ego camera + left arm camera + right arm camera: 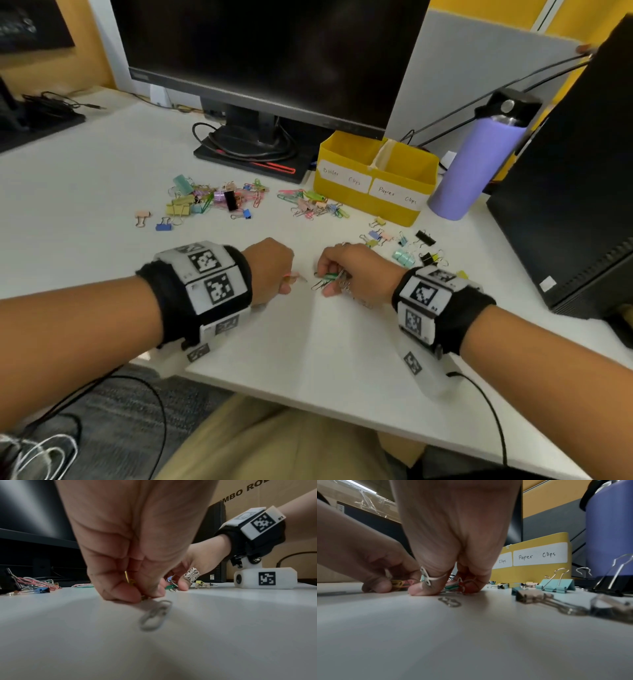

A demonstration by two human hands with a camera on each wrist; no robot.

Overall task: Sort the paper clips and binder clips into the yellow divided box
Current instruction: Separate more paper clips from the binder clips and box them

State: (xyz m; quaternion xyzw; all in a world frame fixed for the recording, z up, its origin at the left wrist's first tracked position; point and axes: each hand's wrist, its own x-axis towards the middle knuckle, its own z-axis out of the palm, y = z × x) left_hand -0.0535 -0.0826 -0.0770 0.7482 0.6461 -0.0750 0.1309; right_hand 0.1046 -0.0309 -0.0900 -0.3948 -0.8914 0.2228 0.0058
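My left hand (287, 278) rests its fingertips on the white desk and pinches a few yellow and pink paper clips (400, 584). Just to its right, my right hand (327, 279) grips a bunch of green and silver paper clips (330, 277). One silver paper clip (156, 615) lies loose on the desk below the left fingers. The yellow divided box (359, 205) stands at the back right, labelled "Binder Clips" on the left and "Paper Clips" on the right. Mixed clips lie in a pile (212, 200) at mid-left and in a smaller pile (311, 205) in front of the box.
Several binder clips (404, 248) lie scattered right of my right hand. A purple bottle (476, 161) stands beside the box, with a black computer tower (575, 192) at the far right. The monitor stand and cables (253, 144) sit behind the piles. The desk edge (308, 407) runs near my lap.
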